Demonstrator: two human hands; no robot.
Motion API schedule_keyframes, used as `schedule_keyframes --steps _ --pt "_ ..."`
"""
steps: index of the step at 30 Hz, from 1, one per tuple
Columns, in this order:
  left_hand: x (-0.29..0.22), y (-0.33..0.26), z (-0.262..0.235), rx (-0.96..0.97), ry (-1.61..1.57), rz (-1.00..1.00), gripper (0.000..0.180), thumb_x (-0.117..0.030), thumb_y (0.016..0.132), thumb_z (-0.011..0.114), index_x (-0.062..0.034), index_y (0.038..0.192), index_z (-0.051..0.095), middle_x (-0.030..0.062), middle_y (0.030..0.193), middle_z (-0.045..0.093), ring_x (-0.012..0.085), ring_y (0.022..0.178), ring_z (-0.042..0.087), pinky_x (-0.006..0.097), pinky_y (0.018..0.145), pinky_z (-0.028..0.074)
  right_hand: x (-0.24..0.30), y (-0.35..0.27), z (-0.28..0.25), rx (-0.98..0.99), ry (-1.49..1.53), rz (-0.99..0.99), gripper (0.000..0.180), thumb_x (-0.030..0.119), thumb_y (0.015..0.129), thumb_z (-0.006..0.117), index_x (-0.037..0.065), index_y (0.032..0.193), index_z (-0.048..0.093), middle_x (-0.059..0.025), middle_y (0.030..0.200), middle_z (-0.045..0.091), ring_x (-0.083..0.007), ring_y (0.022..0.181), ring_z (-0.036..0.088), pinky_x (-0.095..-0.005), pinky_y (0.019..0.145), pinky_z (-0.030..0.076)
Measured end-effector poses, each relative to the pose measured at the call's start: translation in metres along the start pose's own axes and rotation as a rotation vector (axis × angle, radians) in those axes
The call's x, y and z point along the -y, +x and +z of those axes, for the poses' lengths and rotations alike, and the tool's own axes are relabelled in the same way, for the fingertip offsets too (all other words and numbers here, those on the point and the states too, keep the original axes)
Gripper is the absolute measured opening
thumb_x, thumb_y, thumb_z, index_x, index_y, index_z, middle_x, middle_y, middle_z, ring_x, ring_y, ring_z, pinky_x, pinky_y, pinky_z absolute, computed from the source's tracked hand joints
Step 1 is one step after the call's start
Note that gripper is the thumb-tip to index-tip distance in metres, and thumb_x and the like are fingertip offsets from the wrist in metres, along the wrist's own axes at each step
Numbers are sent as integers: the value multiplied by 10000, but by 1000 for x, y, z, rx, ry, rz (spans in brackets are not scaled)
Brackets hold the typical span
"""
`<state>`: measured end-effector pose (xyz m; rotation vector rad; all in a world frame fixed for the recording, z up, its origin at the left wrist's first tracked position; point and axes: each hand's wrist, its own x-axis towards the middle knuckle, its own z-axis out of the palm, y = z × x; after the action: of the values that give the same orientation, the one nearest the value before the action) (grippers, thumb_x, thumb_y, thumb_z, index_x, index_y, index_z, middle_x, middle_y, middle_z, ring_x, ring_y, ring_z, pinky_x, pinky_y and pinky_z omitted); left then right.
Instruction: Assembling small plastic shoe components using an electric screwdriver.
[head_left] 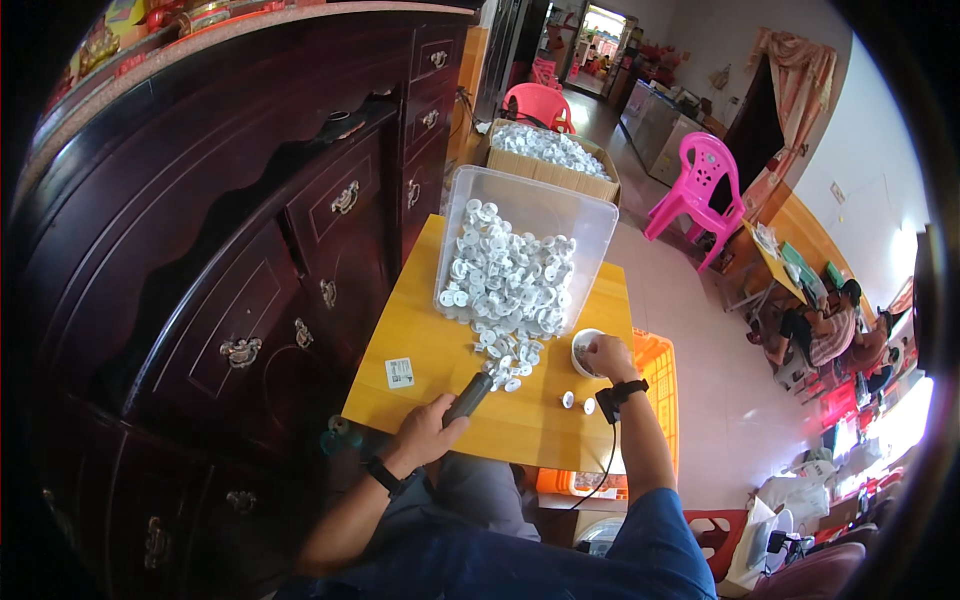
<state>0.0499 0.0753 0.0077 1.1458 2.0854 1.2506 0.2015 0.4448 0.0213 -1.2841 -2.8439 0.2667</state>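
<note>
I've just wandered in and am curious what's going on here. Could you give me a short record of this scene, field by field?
Surface: small yellow wooden table
Left hand: fingers wrapped around a dark cylindrical tool
Right hand: at a small white round cup; grip unclear
Container: clear plastic tub, tipped on its side, spilling small white round plastic parts
Behind: cardboard box of similar white parts
Beside table: dark wooden cabinet, orange plastic crate

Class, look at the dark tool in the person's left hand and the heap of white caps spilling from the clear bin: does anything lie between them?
Nothing visible does. The dark tool in the left hand points straight at the white caps, its tip at the heap's near edge. The paper label lies off to the left.
</note>
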Motion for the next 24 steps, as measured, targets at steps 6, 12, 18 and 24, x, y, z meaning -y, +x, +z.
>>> schedule_keyframes --steps 6,12,18,24 --pt "4 -3 21 100 -30 179 496 -336 864 639 18 1202 561 276 1013 662 427 970 638 458 828 510 -16 -2 5 -242 227 -27 144 173 741 683 58 827 693 -144 784 703 -273 775 700 -371 692 554" --pt "6 -11 30 207 -96 72 492 -319 862 650 21 1207 558 259 959 669 402 904 659 439 784 515 13 -45 -6 -157 1222 -1 58 76 836 666 42 882 675 -1 740 636 -77 643 580 -221 565 457" --pt "-11 -15 23 270 -314 -59 463 -294 890 634 19 1219 544 160 853 677 235 674 675 343 653 524 47 -89 16 55 1560 -36 32 74 907 660 75 934 642 -25 856 684 -77 669 617 -210 594 505" --pt "-5 -27 23 260 -398 -20 426 -279 921 606 13 1222 526 80 775 641 143 579 635 299 585 513 86 -118 37 275 1865 -50 31 55 912 654 68 941 656 -46 943 688 -124 805 642 -259 766 534"
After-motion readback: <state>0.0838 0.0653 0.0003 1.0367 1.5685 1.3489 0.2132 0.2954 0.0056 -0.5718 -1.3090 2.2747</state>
